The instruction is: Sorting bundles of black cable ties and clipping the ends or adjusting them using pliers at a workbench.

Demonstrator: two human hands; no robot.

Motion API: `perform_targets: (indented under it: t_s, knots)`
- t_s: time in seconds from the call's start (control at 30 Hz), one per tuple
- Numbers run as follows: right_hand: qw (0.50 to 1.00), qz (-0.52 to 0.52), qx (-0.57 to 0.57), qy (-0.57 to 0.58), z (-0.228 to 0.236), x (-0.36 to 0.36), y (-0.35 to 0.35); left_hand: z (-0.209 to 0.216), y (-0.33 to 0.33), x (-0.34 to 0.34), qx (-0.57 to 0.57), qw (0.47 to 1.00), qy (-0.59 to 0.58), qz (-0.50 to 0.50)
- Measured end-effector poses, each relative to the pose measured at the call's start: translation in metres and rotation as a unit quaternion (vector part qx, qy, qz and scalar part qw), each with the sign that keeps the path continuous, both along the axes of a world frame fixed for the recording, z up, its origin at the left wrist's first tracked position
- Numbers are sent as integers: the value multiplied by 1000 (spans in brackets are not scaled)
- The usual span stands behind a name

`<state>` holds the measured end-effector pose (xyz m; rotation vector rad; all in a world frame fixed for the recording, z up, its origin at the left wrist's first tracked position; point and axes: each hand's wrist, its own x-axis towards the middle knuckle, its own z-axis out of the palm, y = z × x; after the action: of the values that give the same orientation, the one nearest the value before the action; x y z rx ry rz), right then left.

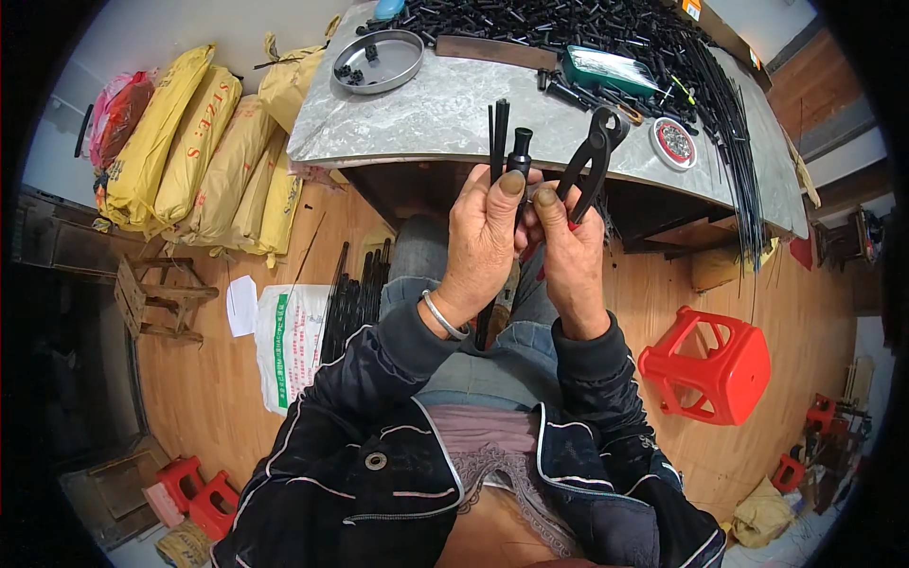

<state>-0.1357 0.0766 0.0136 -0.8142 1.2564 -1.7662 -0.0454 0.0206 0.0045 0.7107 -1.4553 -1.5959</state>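
Note:
My left hand [481, 242] is closed around a black tubular part with a flared tip [520, 150] and several thin black rods [498, 131] that stick up beside it. My right hand [572, 248] grips black-jawed pincers [597, 156] with red handles, their head pointing up and away from me. Both thumbs come close together at the tubular part, and the right fingertips seem to touch its side. Whatever lies between the thumbs is too small to make out. Both hands are above my lap, in front of the table's near edge.
On the marble-patterned table [417, 123] lie a heap of black parts [540, 24], a round metal tray [379, 62], a green box [611, 71], a small white dish [673, 143] and long black rods [734, 142]. A red stool [710, 367] stands right; yellow sacks [194, 142] lean left.

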Motion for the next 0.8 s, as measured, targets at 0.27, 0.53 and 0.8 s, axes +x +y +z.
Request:
perform_targets:
  t_s: [0.27,0.53,0.8]
  knots:
    - [1000,-5,-4,-14,-1,1,-1,0,1,-1,5,1000,3,6]
    - [1000,-17,5,16,-3,3,0,-1,0,1,11,1000,18,2]
    - [987,-68,-12,143,-9,4,-1,2,3,-1,16,999,38,23]
